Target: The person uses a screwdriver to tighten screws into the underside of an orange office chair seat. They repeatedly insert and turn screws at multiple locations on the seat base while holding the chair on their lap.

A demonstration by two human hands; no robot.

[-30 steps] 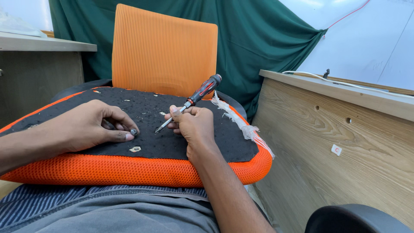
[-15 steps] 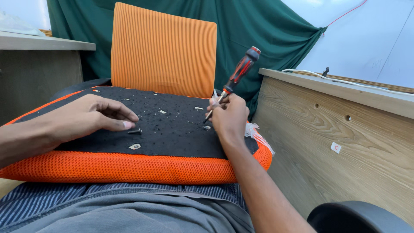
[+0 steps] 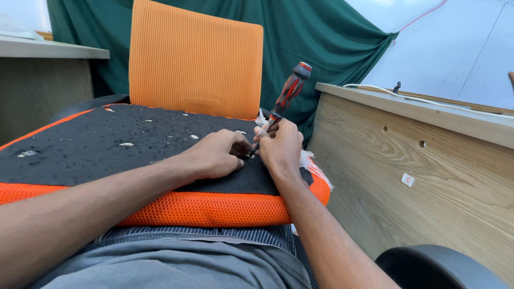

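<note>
Nearest the camera lies the person's lap in grey cloth [image 3: 176, 267], and at the lower right corner shows the rounded black edge of a chair part [image 3: 439, 267]. Resting on the lap is an upturned orange mesh seat cushion with a black fabric underside [image 3: 107, 144], its orange edge facing the camera. Pale scraps and bits of debris [image 3: 127, 144] lie scattered over the black fabric.

Both forearms reach across this cushion and meet near its far right corner. The left hand [image 3: 217, 155] lies knuckles up on the black fabric, its fingers curled and pressed down beside the tool's tip. The right hand [image 3: 281, 147] is closed around the lower shaft of a screwdriver with a red and black handle [image 3: 289, 91]; the handle tilts up and to the right, and the metal tip points down at the fabric between the two hands. Whether the tip touches a fastener cannot be told. Frayed white threads [image 3: 316, 168] hang off the cushion's right corner just behind the right hand.

To the right stands a light wooden panel with small holes [image 3: 428, 176]. Beyond the cushion rises an orange ribbed backrest [image 3: 195, 59], and behind that hangs a dark green curtain [image 3: 321, 37].
</note>
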